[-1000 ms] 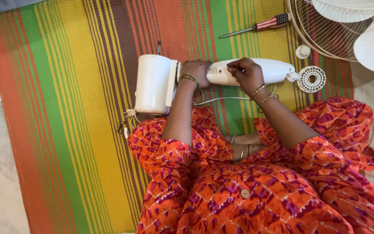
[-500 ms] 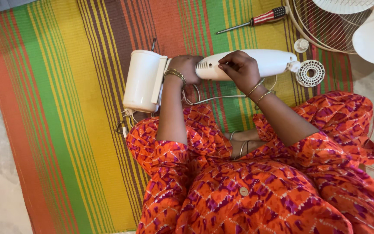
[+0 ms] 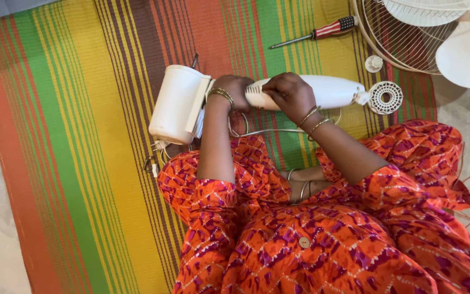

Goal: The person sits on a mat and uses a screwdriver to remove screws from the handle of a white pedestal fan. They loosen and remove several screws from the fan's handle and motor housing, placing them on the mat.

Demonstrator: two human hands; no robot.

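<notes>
I am watching both hands gripping the white fan motor housing (image 3: pixel 322 91): left hand (image 3: pixel 236 90) clasping at nine o'clock, right hand (image 3: pixel 289 95) pinching on top; it may be rolling loose.

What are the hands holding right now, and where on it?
Both hold the white fan motor housing: left hand at its end by the base, right hand over its vented top.

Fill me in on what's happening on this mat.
A person sits on a striped mat with a taken-apart white fan. The left hand grips the fan's neck beside the white motor housing; the right hand rests on the vented white stem. A screwdriver, a small cap and the wire grille lie beyond.
</notes>
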